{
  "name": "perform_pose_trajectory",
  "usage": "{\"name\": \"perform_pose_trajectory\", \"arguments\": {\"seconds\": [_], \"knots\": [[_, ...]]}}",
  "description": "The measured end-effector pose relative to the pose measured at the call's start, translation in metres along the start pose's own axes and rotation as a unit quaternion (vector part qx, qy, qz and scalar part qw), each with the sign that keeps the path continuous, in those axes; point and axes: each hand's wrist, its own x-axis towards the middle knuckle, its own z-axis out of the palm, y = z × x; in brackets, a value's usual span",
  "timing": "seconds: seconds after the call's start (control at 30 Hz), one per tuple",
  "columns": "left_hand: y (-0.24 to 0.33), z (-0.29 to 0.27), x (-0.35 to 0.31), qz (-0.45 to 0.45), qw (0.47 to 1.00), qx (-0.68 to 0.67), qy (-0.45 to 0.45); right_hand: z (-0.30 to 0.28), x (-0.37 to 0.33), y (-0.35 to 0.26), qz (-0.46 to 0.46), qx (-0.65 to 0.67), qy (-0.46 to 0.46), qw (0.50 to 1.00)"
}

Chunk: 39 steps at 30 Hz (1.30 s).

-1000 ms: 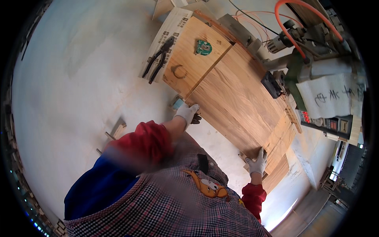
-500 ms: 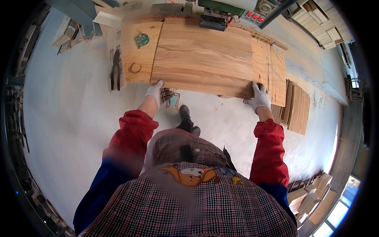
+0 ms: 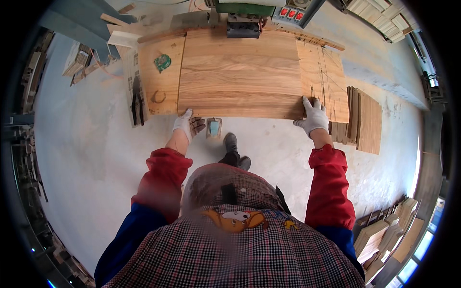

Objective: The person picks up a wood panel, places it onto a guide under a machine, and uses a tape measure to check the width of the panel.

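Observation:
A wide wood-grain panel (image 3: pixel 240 77) lies flat on a lighter wooden tabletop (image 3: pixel 161 89). At the panel's near left corner is my gloved left hand (image 3: pixel 188 126), thumb against the corner and dark-tipped fingers spread in front of the near edge. My gloved right hand (image 3: pixel 314 117) rests at the near right corner, fingers reaching forward over the tabletop beside the panel and thumb stretched left along the near edge. Neither hand's fingers wrap round the panel. Over the panel's far edge stands a machine with a green body and dark block (image 3: pixel 244 29).
A green tape measure (image 3: pixel 162 62) and dark long-handled pliers (image 3: pixel 137 103) are on the left. Red switches (image 3: pixel 291 14) sit beside the machine. More boards (image 3: pixel 367 122) are stacked right of the table. A small framed teal item (image 3: pixel 214 127) shows below the near edge.
The whole view has shifted and turned slightly, so the table's near edge now runs more level. Both hands stay at the panel's near corners.

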Motion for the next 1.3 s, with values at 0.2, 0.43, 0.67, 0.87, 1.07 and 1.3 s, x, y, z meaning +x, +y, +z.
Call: {"name": "perform_pose_trajectory", "arguments": {"seconds": [0.2,0.43,0.67,0.87,1.07,1.3], "knots": [[0.000,-0.003,-0.001,-0.011,1.000,-0.010,0.003,-0.003,0.001,-0.003,0.001,-0.013,-0.008,1.000],[0.002,0.004,-0.007,-0.002,1.000,-0.003,0.006,-0.002,0.005,-0.002,0.013,-0.018,-0.015,1.000],[0.002,0.005,-0.006,-0.004,1.000,-0.006,0.026,-0.003,0.004,-0.002,0.012,-0.022,-0.008,1.000],[0.003,0.000,-0.003,-0.016,1.000,-0.004,0.007,-0.008,0.002,-0.005,0.023,0.001,-0.019,1.000],[0.006,-0.001,-0.003,-0.028,1.000,0.007,-0.005,-0.008,0.002,-0.002,0.018,-0.009,-0.010,1.000],[0.007,0.004,-0.006,-0.034,0.999,0.009,-0.003,-0.012,0.000,0.000,0.010,0.005,-0.009,1.000]]}}
